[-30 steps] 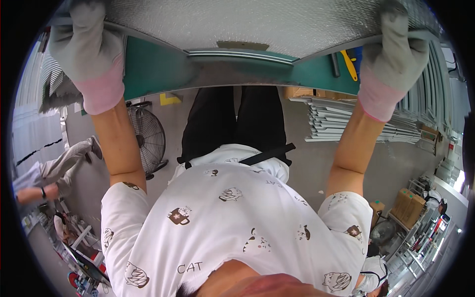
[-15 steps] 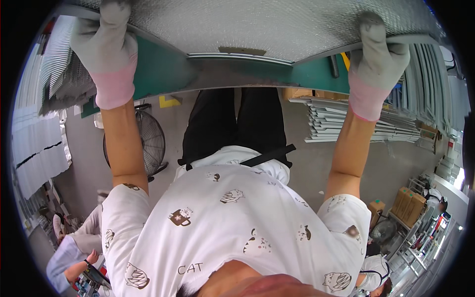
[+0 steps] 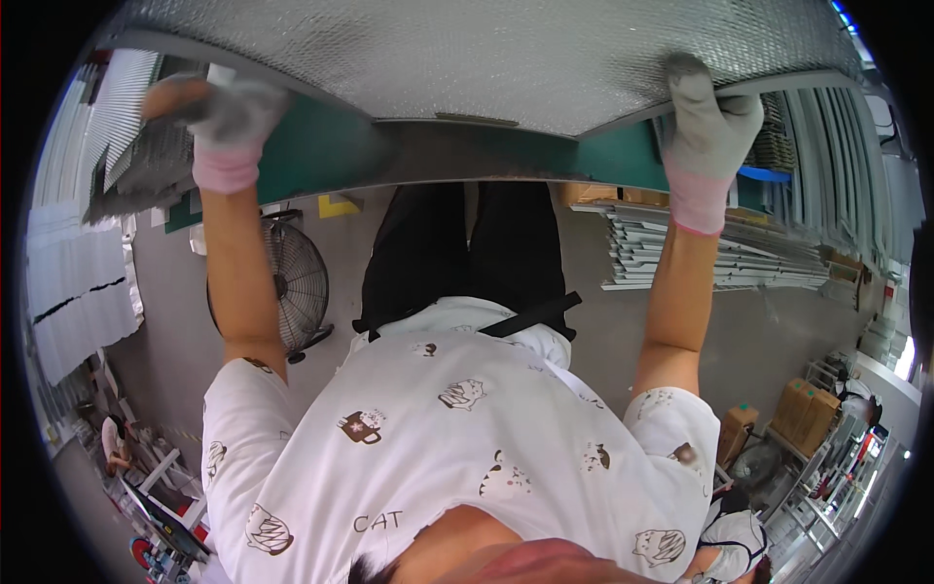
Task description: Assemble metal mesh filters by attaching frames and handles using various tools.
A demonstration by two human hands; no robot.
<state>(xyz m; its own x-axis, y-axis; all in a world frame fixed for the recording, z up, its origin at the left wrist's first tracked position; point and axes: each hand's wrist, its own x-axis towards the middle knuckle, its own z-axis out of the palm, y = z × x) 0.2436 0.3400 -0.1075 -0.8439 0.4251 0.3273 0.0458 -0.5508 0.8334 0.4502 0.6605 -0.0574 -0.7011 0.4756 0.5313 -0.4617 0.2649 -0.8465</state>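
A large framed panel (image 3: 525, 68) with a silvery, mesh-textured face and grey rim spans the top of the view, tilted over a green worktable (image 3: 326, 146). My right hand (image 3: 705, 131), in a grey glove with a pink cuff, grips the panel's right rim, its thumb pressed on the face. My left hand (image 3: 238, 122), gloved alike, is below the left rim, blurred by motion. A brown, rounded shape (image 3: 177, 97) shows at its outer side; whether it is a bare finger or a held thing is unclear. Whether that hand touches the rim is unclear too.
Stacked pleated grey mesh (image 3: 146, 165) stands at the left, with a black floor fan (image 3: 297, 282) below the table. Long white profiles (image 3: 671, 253) lie at the right, near upright grey strips (image 3: 837, 165). Another person (image 3: 735, 535) is at the lower right.
My left hand has come off its thumb-over-rim grip and moved slightly down and inward. My right hand has shifted slightly left and down, thumb still on the panel. A person at lower left has moved away.
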